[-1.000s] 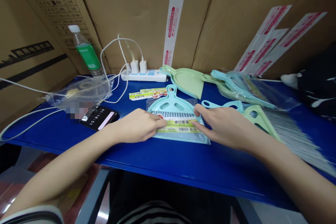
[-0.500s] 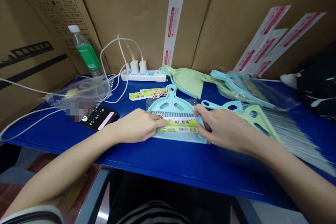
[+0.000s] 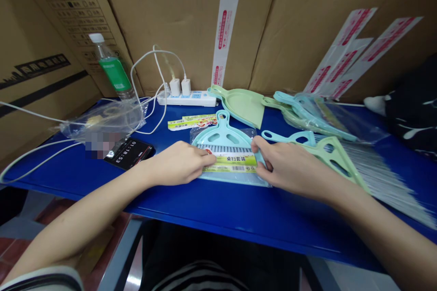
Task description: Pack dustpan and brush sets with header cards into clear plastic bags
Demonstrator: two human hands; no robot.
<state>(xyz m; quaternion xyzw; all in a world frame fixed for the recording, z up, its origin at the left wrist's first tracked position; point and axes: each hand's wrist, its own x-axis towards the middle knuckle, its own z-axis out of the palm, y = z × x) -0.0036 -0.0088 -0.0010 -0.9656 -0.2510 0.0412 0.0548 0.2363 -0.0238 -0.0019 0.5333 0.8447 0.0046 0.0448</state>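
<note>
A light-blue dustpan and brush set [image 3: 223, 136] in clear plastic lies flat on the blue table in front of me, handle pointing away. A green and yellow printed label [image 3: 235, 159] crosses its front. My left hand [image 3: 184, 162] is closed at the set's left edge, thumb or finger resting on the label's end. At the opposite edge, my right hand [image 3: 278, 163] pinches the side of the set with bent fingers. Just right of that hand lie a light-blue brush [image 3: 290, 137] and a green brush [image 3: 337, 159] with pale bristles.
Behind the set are loose labels [image 3: 193, 122], a green dustpan [image 3: 244, 102] and bagged sets [image 3: 314, 113]. Leftward are a phone [image 3: 131, 153], a plastic bag [image 3: 102, 116], a bottle [image 3: 114, 70] and a power strip [image 3: 201, 98] with white cables. Cardboard boxes [image 3: 191, 22] wall the back.
Both hands stay almost still on the packaged set; the right hand shifts very slightly. The phone's timer has advanced one second.
</note>
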